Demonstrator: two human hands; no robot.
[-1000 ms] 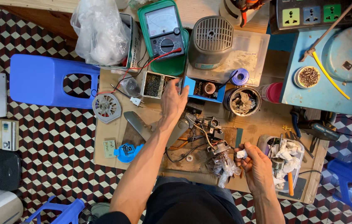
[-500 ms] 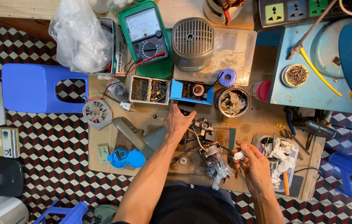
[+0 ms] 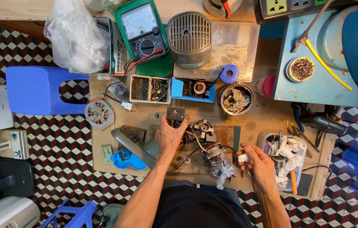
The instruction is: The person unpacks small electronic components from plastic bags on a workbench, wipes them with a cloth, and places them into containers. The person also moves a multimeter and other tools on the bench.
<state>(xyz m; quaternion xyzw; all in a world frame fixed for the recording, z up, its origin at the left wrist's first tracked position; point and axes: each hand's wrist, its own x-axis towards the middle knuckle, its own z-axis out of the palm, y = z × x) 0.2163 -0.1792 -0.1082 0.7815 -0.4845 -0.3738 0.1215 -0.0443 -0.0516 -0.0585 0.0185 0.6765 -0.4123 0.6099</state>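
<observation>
My left hand (image 3: pixel 168 136) is closed around a small dark square part (image 3: pixel 175 115) that sticks out above my fingers, over the brown workboard (image 3: pixel 103 152). My right hand (image 3: pixel 258 162) pinches a small white piece (image 3: pixel 242 158) between thumb and fingers, close to a tangle of wires and a metal motor part (image 3: pixel 205 128). A clear plastic wrap (image 3: pixel 222 170) lies just left of my right hand. A grey fan base (image 3: pixel 136 142) rests under my left wrist.
A green multimeter (image 3: pixel 144 33) with red lead, a grey motor housing (image 3: pixel 189 39), small parts boxes (image 3: pixel 150 89), a round tin (image 3: pixel 236 99) and a plastic bag (image 3: pixel 75 36) sit at the back. A blue stool (image 3: pixel 35 89) stands left; a blue table (image 3: pixel 322 80) right.
My left hand has pulled back from the parts boxes toward me and now grips the dark square part. My right hand has hardly moved.
</observation>
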